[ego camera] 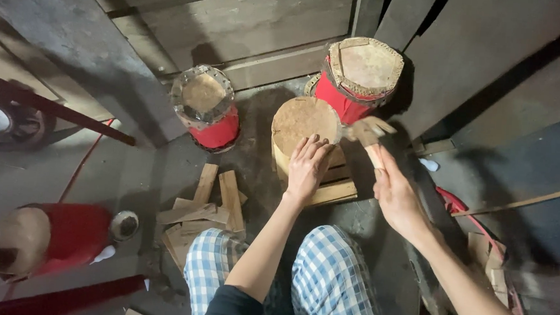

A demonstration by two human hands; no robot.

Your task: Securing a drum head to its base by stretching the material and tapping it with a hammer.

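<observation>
Currently our left hand [306, 167] lies flat on the unpainted drum's [300, 121] near rim; right hand [394, 194] grips a hammer [368, 135] just beside its right edge.

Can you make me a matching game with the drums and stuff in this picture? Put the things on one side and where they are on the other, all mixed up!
Things:
1. Left hand
2. Right hand
3. Wood scraps
4. Red drum with pale top

Places:
A. Lying on the floor beside the checked trouser knee
B. Resting on the rim of the plain drum
C. Gripping a blurred hammer
D. Standing behind the plain drum, against the wall

Pairs: 1-B, 2-C, 3-A, 4-D
</observation>
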